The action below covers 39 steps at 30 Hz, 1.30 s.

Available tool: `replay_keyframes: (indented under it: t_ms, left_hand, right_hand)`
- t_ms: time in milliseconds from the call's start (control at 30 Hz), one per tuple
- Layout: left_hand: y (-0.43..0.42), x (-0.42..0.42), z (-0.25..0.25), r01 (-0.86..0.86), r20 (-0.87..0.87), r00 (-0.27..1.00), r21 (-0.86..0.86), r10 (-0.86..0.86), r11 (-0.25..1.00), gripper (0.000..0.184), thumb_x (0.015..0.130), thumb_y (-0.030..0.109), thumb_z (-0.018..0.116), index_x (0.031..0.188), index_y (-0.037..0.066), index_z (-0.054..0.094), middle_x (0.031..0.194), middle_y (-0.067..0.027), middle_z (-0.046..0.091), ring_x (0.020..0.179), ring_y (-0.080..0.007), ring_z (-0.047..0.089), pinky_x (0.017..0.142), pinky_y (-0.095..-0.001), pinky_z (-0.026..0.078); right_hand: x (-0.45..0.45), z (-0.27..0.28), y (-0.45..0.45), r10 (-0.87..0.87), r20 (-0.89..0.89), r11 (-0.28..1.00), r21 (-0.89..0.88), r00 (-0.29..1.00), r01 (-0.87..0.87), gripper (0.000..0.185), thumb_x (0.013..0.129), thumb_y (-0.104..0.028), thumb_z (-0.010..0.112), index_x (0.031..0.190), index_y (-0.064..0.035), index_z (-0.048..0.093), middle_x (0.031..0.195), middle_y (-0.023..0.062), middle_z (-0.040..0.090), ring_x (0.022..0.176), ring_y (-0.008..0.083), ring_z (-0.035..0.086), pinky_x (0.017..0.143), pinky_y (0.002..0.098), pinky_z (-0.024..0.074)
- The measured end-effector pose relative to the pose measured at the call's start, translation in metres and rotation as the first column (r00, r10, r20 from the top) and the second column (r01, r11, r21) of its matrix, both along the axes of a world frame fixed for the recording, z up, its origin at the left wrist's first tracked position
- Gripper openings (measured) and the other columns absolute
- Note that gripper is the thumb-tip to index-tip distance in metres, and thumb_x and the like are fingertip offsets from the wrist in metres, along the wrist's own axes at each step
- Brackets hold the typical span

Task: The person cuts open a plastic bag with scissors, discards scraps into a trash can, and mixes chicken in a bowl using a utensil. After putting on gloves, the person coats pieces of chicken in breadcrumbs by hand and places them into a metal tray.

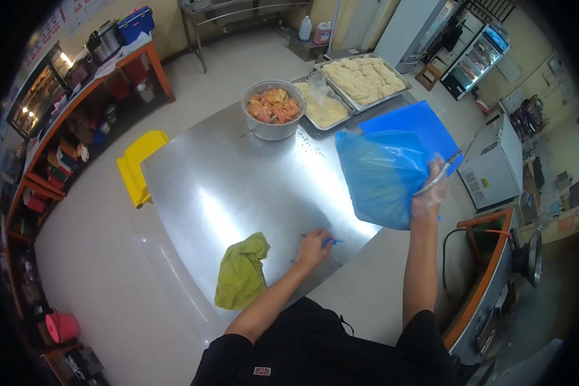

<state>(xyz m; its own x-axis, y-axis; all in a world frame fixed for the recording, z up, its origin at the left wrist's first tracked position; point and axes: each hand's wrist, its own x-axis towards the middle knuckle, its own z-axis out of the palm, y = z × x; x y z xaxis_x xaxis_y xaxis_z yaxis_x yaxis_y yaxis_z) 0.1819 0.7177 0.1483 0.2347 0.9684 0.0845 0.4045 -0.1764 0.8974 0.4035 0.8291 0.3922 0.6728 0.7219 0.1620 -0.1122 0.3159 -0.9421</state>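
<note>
My bare left hand (313, 249) is low over the steel table (238, 180), fingers closed on a small piece of blue plastic (330, 242). My right hand (435, 186) wears a clear plastic glove and is wrapped round a slim metal knife (453, 158), its tip pointing away to the right. Against that hand is a full blue plastic bag (383, 177) at the table's right side; its contents are pale and cannot be made out. Behind the bag lies a flat blue board (418, 122). A crumpled green cloth (241, 273) rests left of my left arm.
At the far edge stand a metal pot (273, 130) of seasoned raw meat and trays of crumb-coated pieces (363, 78) and crumbs (325, 110). A yellow stool (135, 168) is beyond the left edge. A white chest freezer (495, 161) and a counter (479, 283) stand to the right.
</note>
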Motion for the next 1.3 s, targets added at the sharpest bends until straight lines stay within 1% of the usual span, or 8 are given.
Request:
replay_keyframes:
  t_ms: [200, 267, 333, 467, 600, 700, 933, 1300]
  left_hand:
    - [0.029, 0.008, 0.001, -0.008, -0.045, 0.999, 0.106, 0.013, 0.994, 0.009, 0.086, 0.015, 0.066, 0.094, 0.015, 0.068, 0.114, -0.0083, 0.064, 0.108, -0.0315, 0.06, 0.085, -0.0477, 0.049]
    - [0.045, 0.029, 0.008, 0.084, -0.118, 0.991, 0.159, -0.066, 0.984, 0.009, 0.086, 0.016, 0.065, 0.095, 0.016, 0.068, 0.123, -0.0082, 0.061, 0.118, -0.0313, 0.056, 0.09, -0.0511, 0.047]
    - [0.066, 0.068, 0.008, 0.182, -0.248, 0.96, 0.197, -0.13, 0.963, 0.01, 0.087, 0.018, 0.064, 0.096, 0.016, 0.069, 0.134, -0.0084, 0.056, 0.129, -0.0312, 0.05, 0.096, -0.0545, 0.044]
    - [0.099, 0.137, -0.029, 0.36, -0.538, 0.819, 0.208, -0.201, 0.909, 0.037, 0.089, 0.019, 0.061, 0.126, 0.023, 0.061, 0.153, -0.0095, 0.038, 0.142, -0.0307, 0.034, 0.109, -0.0565, 0.033]
    - [0.12, 0.115, -0.057, 0.384, -0.556, 0.799, 0.177, -0.23, 0.906, 0.025, 0.091, 0.02, 0.055, 0.112, 0.021, 0.069, 0.125, -0.0074, 0.059, 0.121, -0.0259, 0.053, 0.097, -0.0517, 0.042]
    - [0.127, 0.053, -0.033, 0.247, -0.542, 0.821, 0.051, -0.181, 0.968, 0.016, 0.086, 0.019, 0.06, 0.101, 0.016, 0.068, 0.108, -0.0096, 0.063, 0.106, -0.0275, 0.06, 0.083, -0.0441, 0.049]
    - [0.056, -0.183, 0.049, -0.382, 0.287, 0.883, -0.018, 0.37, 0.924, 0.026, 0.088, -0.004, 0.057, 0.108, 0.009, 0.066, 0.104, -0.0088, 0.066, 0.088, -0.0207, 0.066, 0.075, -0.0304, 0.053]
    - [-0.325, -0.504, -0.012, -0.871, 0.265, 0.206, -0.39, 0.942, 0.3, 0.024, 0.095, -0.001, 0.055, 0.119, 0.004, 0.057, 0.099, -0.0053, 0.064, 0.086, -0.0114, 0.059, 0.074, -0.0255, 0.049]
  right_hand:
    - [0.041, 0.04, -0.021, 0.056, 0.13, 0.997, 0.037, 0.99, -0.061, 0.041, 0.102, -0.024, 0.052, 0.134, 0.001, 0.05, 0.13, 0.014, 0.053, 0.123, 0.0245, 0.05, 0.107, 0.0359, 0.0396]
    - [0.057, 0.046, -0.046, -0.138, 0.816, 0.99, 0.118, 0.562, 0.071, 0.046, 0.103, -0.03, 0.05, 0.136, 0.0027, 0.048, 0.139, 0.018, 0.049, 0.13, 0.0303, 0.046, 0.111, 0.0395, 0.0358]
    - [0.067, 0.054, -0.072, -0.178, 0.962, 0.984, 0.171, 0.207, 0.051, 0.052, 0.102, -0.036, 0.049, 0.137, 0.0029, 0.048, 0.146, 0.0221, 0.043, 0.137, 0.0357, 0.042, 0.115, 0.0436, 0.032]
    - [0.07, 0.065, -0.102, -0.147, 0.943, 0.988, 0.129, 0.299, 0.081, 0.053, 0.101, -0.036, 0.051, 0.142, -0.0022, 0.043, 0.144, 0.027, 0.043, 0.134, 0.0383, 0.045, 0.111, 0.0487, 0.0358]
    - [0.069, 0.056, -0.111, -0.121, 0.972, 0.989, 0.101, 0.202, 0.106, 0.05, 0.101, -0.03, 0.052, 0.141, -0.0015, 0.043, 0.132, 0.0233, 0.051, 0.126, 0.0331, 0.051, 0.107, 0.0456, 0.0406]
    - [0.026, 0.054, -0.105, 0.0, 0.31, 0.997, -0.069, 0.951, 0.023, 0.038, 0.1, -0.025, 0.057, 0.129, -0.001, 0.05, 0.117, 0.0121, 0.056, 0.112, 0.0189, 0.054, 0.098, 0.0354, 0.0451]
    - [-0.069, -0.055, -0.067, -0.015, 0.438, 1.0, 0.011, 0.899, 0.011, 0.009, 0.097, -0.009, 0.057, 0.105, -0.0052, 0.055, 0.094, 0.0003, 0.052, 0.086, 0.0108, 0.052, 0.077, 0.0247, 0.046]
    - [-0.229, -0.19, -0.114, 0.15, 0.614, 0.938, -0.336, 0.775, 0.084, 0.018, 0.095, -0.001, 0.054, 0.112, -0.0024, 0.057, 0.09, 0.0065, 0.062, 0.08, 0.0154, 0.059, 0.073, 0.0295, 0.0501]
